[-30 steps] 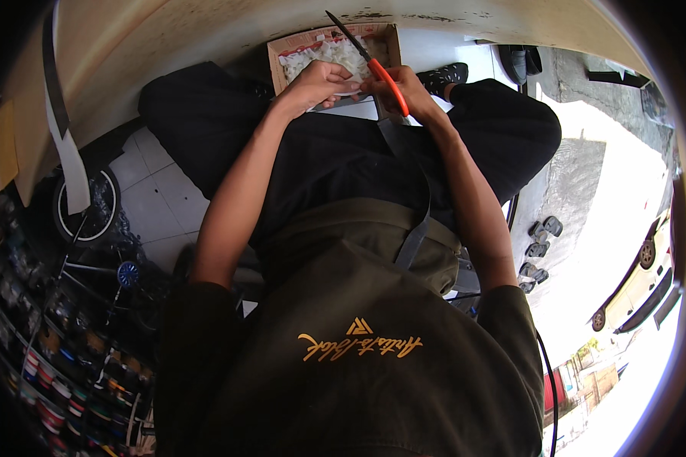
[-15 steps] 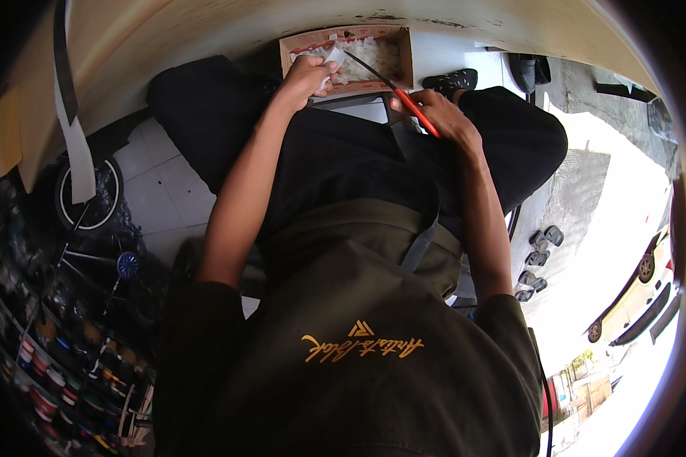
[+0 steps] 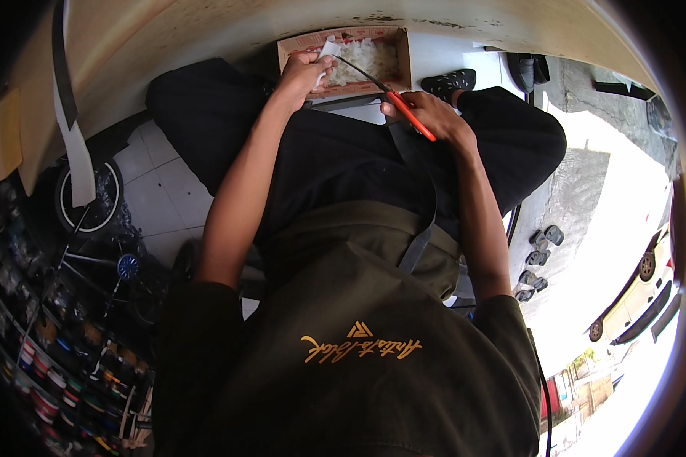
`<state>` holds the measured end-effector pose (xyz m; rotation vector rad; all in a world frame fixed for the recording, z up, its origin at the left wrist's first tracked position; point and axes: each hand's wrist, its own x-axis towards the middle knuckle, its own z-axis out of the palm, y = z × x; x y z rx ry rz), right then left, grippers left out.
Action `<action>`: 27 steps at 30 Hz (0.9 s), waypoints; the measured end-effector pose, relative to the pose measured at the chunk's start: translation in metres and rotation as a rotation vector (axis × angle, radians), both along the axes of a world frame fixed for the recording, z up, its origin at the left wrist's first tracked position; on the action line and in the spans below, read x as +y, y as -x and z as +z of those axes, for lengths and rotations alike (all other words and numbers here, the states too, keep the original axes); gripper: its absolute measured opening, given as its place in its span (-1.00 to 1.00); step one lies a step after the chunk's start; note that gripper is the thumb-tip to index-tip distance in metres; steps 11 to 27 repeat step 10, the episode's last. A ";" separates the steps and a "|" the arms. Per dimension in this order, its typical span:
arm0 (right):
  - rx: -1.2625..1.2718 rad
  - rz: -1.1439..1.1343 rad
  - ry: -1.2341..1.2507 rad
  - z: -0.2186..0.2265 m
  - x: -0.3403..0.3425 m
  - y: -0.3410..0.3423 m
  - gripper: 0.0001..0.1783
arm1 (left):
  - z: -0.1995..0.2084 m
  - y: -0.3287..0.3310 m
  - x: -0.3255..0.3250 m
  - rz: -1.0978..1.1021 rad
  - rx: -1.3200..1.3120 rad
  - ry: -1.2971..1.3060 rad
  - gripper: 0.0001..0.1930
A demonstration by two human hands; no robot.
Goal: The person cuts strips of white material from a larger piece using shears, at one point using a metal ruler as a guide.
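My left hand is closed around a small white piece of thin sheet material, its upper end sticking out past the fingers. In my right hand is a pair of scissors with orange-red handles and dark blades. The blades point up and left, with their tips at the white piece; whether they touch it is too small to tell. Both hands are over the near side of an open cardboard box, which holds many small white scraps.
My legs in black trousers are spread around the box, one sandalled foot right of it. A pale curved surface rises beyond. A wheel is on the left; sandals and a parked car are on the right.
Both hands have shifted slightly to the left and up. The scissors moved with my right hand, and their tips are now lower, beside the white piece.
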<state>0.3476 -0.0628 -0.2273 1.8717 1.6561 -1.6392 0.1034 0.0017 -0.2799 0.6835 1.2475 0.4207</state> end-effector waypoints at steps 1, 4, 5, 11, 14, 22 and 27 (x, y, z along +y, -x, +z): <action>0.010 0.009 -0.027 -0.004 -0.001 0.000 -0.03 | 0.000 -0.002 -0.001 -0.044 -0.033 0.020 -0.81; 0.036 0.021 -0.077 -0.016 0.000 0.002 -0.07 | -0.003 -0.004 -0.003 -0.127 -0.053 0.020 -0.83; 0.042 0.015 -0.073 -0.015 0.002 0.004 -0.09 | -0.005 -0.004 -0.004 -0.143 -0.047 0.025 -0.83; 0.019 0.099 -0.062 -0.012 0.012 0.007 -0.15 | -0.016 0.002 -0.002 -0.196 -0.090 0.053 -0.84; 0.019 0.099 -0.062 -0.012 0.012 0.007 -0.15 | -0.016 0.002 -0.002 -0.196 -0.090 0.053 -0.84; 0.019 0.099 -0.062 -0.012 0.012 0.007 -0.15 | -0.016 0.002 -0.002 -0.196 -0.090 0.053 -0.84; 0.019 0.099 -0.062 -0.012 0.012 0.007 -0.15 | -0.016 0.002 -0.002 -0.196 -0.090 0.053 -0.84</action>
